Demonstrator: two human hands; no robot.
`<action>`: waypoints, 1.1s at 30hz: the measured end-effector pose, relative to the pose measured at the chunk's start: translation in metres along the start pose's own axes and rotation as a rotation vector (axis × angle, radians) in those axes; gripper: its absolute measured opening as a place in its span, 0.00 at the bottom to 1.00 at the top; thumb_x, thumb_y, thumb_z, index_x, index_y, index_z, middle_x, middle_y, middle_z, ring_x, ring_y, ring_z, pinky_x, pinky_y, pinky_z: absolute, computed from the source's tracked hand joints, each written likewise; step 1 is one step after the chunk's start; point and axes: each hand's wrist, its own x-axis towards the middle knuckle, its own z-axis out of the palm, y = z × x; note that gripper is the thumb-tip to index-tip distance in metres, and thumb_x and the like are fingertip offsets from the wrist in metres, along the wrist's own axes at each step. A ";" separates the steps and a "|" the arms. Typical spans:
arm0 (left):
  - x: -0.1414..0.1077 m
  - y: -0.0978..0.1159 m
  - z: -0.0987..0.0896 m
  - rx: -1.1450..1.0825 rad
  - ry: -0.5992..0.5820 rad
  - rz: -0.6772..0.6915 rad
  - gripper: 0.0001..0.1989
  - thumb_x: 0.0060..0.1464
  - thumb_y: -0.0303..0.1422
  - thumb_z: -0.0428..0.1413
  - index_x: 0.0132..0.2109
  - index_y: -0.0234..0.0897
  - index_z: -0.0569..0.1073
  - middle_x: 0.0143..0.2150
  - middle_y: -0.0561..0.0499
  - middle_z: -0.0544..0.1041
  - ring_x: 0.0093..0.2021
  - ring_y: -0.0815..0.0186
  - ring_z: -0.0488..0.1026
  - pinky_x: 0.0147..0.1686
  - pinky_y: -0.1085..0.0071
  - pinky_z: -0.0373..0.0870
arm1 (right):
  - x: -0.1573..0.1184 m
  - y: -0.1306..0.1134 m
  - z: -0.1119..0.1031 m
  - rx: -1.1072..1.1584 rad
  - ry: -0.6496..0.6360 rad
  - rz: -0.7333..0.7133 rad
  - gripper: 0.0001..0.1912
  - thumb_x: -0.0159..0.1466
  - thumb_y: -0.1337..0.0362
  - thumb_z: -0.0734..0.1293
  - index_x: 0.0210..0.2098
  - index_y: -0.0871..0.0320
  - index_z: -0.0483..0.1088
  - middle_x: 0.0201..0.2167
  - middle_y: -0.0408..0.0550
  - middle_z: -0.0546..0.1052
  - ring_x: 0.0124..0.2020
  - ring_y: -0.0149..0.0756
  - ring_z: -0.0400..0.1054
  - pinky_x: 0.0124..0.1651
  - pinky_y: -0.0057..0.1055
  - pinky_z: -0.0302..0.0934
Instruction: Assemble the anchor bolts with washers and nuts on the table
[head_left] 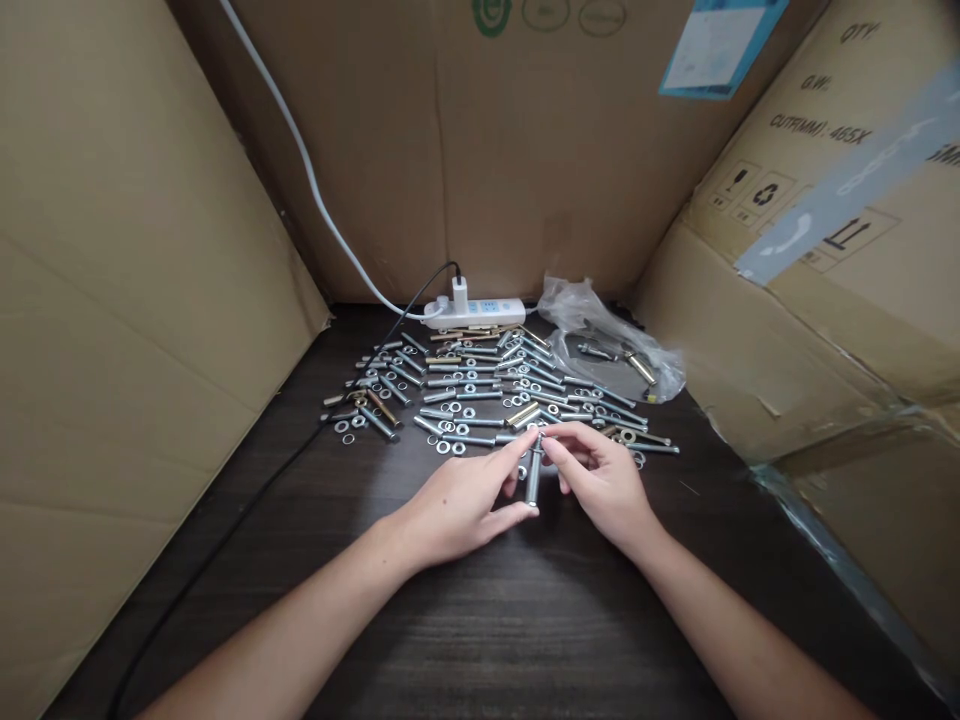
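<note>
The left hand (466, 500) is holding a silver bolt (533, 480) above the dark surface (450, 620), and the right hand (607, 482) is pinching at its far end with its fingers (564, 458). Beyond them, loose bolts (478, 440), nuts (469, 412) and washers (442, 448) are lying in rough rows. A white power strip (514, 311) and a clear plastic bag (571, 300) are resting behind, while cardboard walls (525, 150) are enclosing three sides.

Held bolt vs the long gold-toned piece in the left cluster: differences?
Colour: held bolt silvery; gold-toned piece yellowish.
Place: held bolt is between left hand and right hand; gold-toned piece lies on the table.
Pose: held bolt runs nearly straight up the picture; gold-toned piece slants.
Both look slender and metallic.
</note>
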 end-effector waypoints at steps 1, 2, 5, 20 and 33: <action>0.000 0.000 0.000 0.004 -0.001 0.002 0.38 0.55 0.36 0.55 0.66 0.45 0.43 0.38 0.54 0.72 0.31 0.69 0.69 0.34 0.72 0.66 | 0.000 0.001 -0.001 -0.005 -0.010 -0.004 0.11 0.60 0.60 0.65 0.38 0.60 0.71 0.25 0.43 0.72 0.18 0.25 0.60 0.19 0.22 0.58; 0.000 0.000 0.000 0.008 0.002 0.002 0.38 0.55 0.36 0.55 0.66 0.44 0.43 0.37 0.54 0.72 0.32 0.68 0.70 0.34 0.72 0.66 | 0.000 0.003 -0.001 -0.009 -0.017 -0.009 0.11 0.61 0.60 0.64 0.39 0.60 0.71 0.25 0.43 0.71 0.19 0.25 0.60 0.19 0.22 0.58; 0.000 0.000 0.001 0.014 0.032 0.009 0.34 0.55 0.37 0.55 0.64 0.44 0.49 0.36 0.55 0.72 0.32 0.68 0.70 0.35 0.72 0.66 | 0.000 0.006 -0.001 -0.026 -0.022 -0.025 0.10 0.61 0.60 0.64 0.39 0.59 0.69 0.26 0.42 0.70 0.19 0.24 0.60 0.19 0.21 0.56; 0.002 -0.001 0.000 0.373 0.165 -0.139 0.11 0.55 0.38 0.52 0.42 0.37 0.64 0.40 0.48 0.72 0.41 0.59 0.70 0.40 0.65 0.65 | 0.008 0.009 -0.011 -0.270 0.098 -0.094 0.07 0.62 0.62 0.61 0.32 0.58 0.67 0.25 0.43 0.70 0.24 0.30 0.63 0.26 0.25 0.57; 0.007 -0.014 0.010 0.530 0.148 -0.164 0.06 0.60 0.31 0.46 0.41 0.35 0.66 0.37 0.48 0.74 0.39 0.61 0.72 0.38 0.68 0.66 | 0.005 0.008 -0.003 -0.453 -0.050 -0.100 0.08 0.61 0.64 0.60 0.35 0.58 0.70 0.23 0.41 0.70 0.20 0.28 0.58 0.25 0.26 0.53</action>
